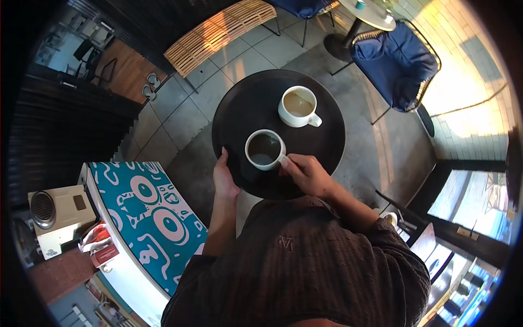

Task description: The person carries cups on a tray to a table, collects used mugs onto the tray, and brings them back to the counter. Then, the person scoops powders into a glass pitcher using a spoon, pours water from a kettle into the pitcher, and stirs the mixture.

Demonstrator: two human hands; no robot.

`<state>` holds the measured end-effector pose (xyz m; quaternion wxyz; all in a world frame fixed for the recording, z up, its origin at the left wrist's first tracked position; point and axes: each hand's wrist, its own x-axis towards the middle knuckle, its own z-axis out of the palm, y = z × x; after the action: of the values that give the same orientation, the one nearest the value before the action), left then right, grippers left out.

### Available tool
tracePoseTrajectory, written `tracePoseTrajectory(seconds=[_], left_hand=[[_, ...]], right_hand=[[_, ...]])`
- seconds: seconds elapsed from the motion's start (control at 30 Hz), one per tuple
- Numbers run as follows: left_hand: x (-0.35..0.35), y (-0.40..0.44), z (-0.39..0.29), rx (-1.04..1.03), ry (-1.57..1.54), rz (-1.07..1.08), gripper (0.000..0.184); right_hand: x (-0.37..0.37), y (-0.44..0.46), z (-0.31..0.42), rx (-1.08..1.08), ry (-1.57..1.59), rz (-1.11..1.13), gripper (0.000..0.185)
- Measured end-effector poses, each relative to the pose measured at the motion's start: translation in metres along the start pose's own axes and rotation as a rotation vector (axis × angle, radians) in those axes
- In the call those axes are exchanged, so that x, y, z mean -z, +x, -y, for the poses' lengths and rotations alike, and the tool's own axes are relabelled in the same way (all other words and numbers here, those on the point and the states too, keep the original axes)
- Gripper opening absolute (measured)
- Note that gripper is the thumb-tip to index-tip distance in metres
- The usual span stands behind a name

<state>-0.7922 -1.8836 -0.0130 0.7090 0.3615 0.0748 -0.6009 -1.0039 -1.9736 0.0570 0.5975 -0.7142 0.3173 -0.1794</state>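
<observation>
A round black tray (pixel 237 109) is held level in front of my body. My left hand (pixel 225 179) grips its left edge, thumb over the rim and the other fingers hidden beneath. On the tray, a white mug of dark drink (pixel 252 158) stands near my body, and my right hand (pixel 311 175) has its fingers closed on that mug's handle. Farther out, to the right, is a second white mug (pixel 286 116) holding a light brown drink; its handle points to the lower right, and neither hand touches it.
A slatted bench (pixel 223 31) stands ahead on the tiled floor (pixel 182 111). At the upper right are a blue-cushioned chair (pixel 400 62) and a round table (pixel 373 15). A counter with a teal patterned front (pixel 125 191) is close on my left. Slippers (pixel 151 86) lie by a doorway.
</observation>
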Motion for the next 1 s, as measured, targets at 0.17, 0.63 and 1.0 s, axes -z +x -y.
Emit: tracePoseTrajectory(seconds=[0.17, 0.63, 1.0], left_hand=[[-0.013, 0.029, -0.030, -0.107, -0.042, -0.080, 0.046], [-0.066, 0.104, -0.121, -0.431, -0.399, -0.155, 0.046], [-0.010, 0.121, -0.214, -0.507, -0.332, -0.339, 0.046]], right_hand=[[0.013, 0.074, -0.010, 0.059, -0.007, 0.140, 0.027], [0.147, 0.360, 0.015, 0.335, -0.193, -0.392, 0.016], [0.010, 0.554, 0.040, -0.347, 0.536, 0.554, 0.051]])
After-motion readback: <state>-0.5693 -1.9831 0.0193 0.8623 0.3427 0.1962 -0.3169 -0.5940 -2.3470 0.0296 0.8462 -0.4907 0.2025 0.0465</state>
